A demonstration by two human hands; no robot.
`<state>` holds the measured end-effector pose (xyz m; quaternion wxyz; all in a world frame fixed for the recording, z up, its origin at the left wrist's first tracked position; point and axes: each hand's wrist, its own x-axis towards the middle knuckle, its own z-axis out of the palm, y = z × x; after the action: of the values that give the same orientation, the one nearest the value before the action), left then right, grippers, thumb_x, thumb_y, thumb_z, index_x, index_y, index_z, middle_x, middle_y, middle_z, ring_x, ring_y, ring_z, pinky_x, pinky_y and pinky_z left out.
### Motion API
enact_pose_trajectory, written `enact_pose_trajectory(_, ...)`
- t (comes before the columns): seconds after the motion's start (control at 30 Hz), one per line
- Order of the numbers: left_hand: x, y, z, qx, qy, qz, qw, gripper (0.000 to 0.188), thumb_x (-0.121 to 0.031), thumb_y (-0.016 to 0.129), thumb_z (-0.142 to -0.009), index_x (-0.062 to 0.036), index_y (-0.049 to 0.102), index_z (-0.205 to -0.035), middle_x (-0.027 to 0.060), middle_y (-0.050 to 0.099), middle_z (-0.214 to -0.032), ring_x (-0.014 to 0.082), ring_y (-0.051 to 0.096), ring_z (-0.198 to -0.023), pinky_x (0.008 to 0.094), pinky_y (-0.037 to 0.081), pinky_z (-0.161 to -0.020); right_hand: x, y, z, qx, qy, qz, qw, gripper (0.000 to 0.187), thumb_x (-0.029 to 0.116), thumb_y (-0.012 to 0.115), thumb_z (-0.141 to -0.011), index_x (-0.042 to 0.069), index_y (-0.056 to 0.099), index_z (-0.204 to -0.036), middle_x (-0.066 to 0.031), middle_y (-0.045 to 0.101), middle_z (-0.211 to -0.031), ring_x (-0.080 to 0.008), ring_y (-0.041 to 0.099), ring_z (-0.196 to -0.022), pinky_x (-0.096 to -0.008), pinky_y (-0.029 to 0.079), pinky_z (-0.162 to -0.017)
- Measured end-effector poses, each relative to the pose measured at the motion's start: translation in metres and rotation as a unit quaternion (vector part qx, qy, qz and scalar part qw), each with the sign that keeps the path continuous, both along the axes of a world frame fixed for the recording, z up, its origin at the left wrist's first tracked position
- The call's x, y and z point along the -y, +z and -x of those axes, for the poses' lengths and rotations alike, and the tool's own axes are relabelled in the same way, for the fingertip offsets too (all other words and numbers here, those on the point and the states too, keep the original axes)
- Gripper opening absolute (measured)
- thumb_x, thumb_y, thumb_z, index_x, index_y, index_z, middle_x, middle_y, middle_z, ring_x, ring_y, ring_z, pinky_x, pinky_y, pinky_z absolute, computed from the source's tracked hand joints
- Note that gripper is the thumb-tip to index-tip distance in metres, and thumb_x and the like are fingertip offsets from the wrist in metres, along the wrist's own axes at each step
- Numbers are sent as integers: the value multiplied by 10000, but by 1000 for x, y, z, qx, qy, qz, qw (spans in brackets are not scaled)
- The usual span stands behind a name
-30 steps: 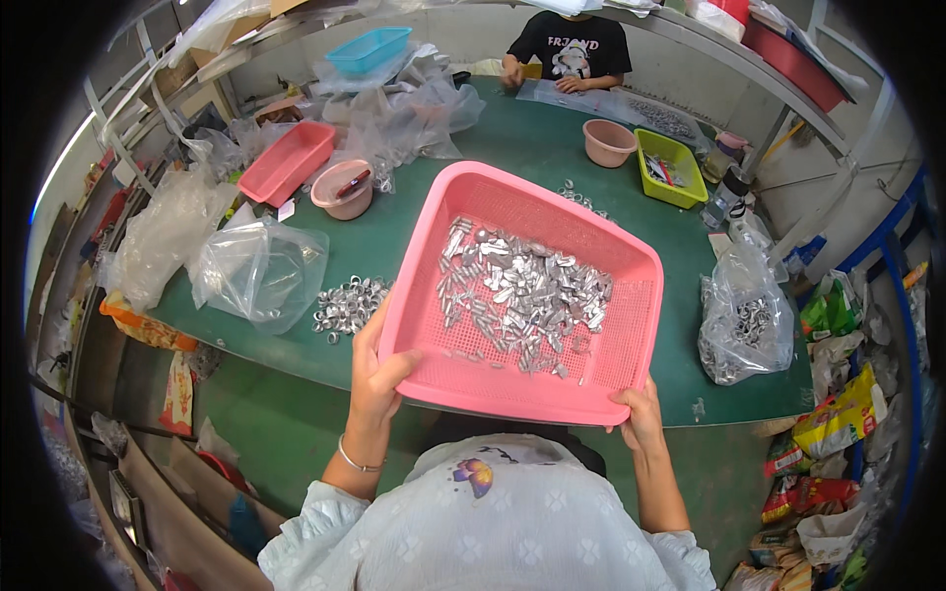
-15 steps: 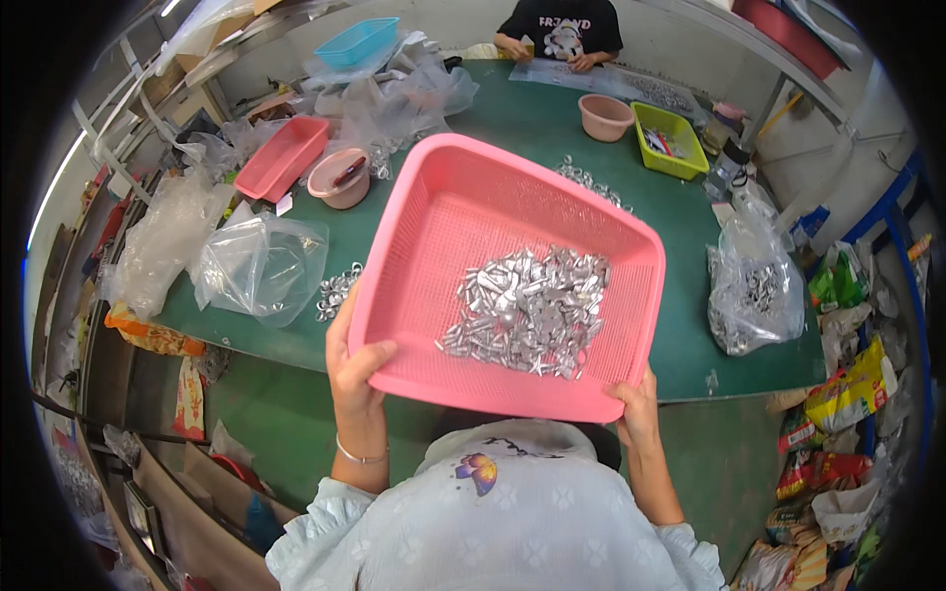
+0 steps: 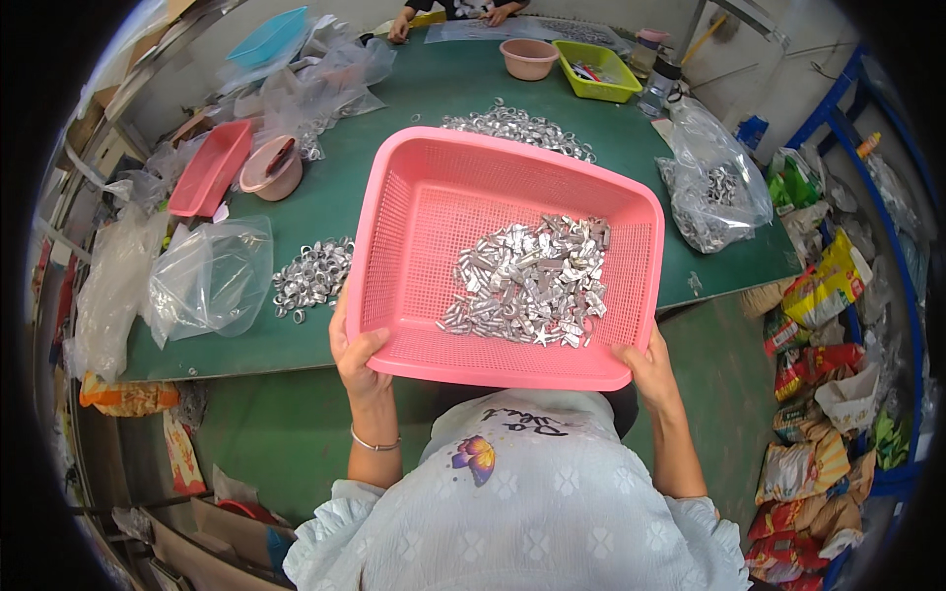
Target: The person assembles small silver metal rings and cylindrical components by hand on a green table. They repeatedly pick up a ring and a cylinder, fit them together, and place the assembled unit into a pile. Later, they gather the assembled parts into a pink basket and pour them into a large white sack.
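A pink mesh basket [image 3: 414,360] is held up in front of me, above the near edge of the green table. My left hand [image 3: 360,357] grips its near left corner, thumb over the rim. At the near right corner my right hand [image 3: 650,364] is closed on the rim, thumb on top. Inside lies a heap of small silver metal pieces [image 3: 532,281], gathered toward the right half; one is star-shaped. The fingers under the basket are hidden. Behind and left of it, piles of silver metal rings [image 3: 313,276] rest on the table.
On the green table [image 3: 414,84] are a pink tray [image 3: 211,169], a small pink bowl [image 3: 272,169], a clear plastic bag [image 3: 212,276] and a bag of metal parts [image 3: 714,187]. A lime-green basket [image 3: 597,71] stands farther back. Across the table another person's hands [image 3: 399,30] show.
The basket has levelled out a little and its right side has come up. My view has shifted, so more ring piles show and less of the person opposite. Both hands keep their hold.
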<state>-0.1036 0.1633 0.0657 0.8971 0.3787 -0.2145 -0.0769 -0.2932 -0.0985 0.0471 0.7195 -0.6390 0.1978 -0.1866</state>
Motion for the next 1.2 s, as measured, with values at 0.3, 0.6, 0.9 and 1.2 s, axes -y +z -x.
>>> enact_pose_trajectory(0.3,-1,-27,4,-15,-18,-16,1000,729,-5,500,-604,139,305,-1291,203,451,-1245,250,482,-1133,329,361,-981,-7,-10,6,-21,-47,5,999,568,-39,519,-701,-42,391,-1254,-86,532,-1147,-135,521,-1015,-266,405,-889)
enact_pose_trajectory(0.6,3,-39,-1,-31,-29,-50,998,769,-72,562,-612,128,295,-1304,186,442,-1259,237,468,-1146,325,348,-986,-4,-31,7,-36,-36,-53,997,602,-67,491,-719,-14,343,-1300,-108,493,-1217,-191,512,-1082,-307,416,-912)
enact_pose_trajectory(0.9,16,-39,-14,-27,-55,-106,993,786,-83,521,-558,140,324,-1286,201,440,-1264,255,446,-1174,327,308,-1011,0,-47,-2,41,-79,-307,948,520,123,546,-820,-39,355,-1275,-158,489,-1221,-255,523,-1082,-380,415,-938)
enact_pose_trajectory(1.2,32,-44,-43,-8,-133,-123,983,827,-123,528,-529,147,329,-1285,215,425,-1287,279,412,-1211,333,269,-1036,-20,-52,13,76,-170,-289,939,456,222,444,-896,-61,385,-1249,-177,505,-1198,-271,527,-1078,-398,424,-933)
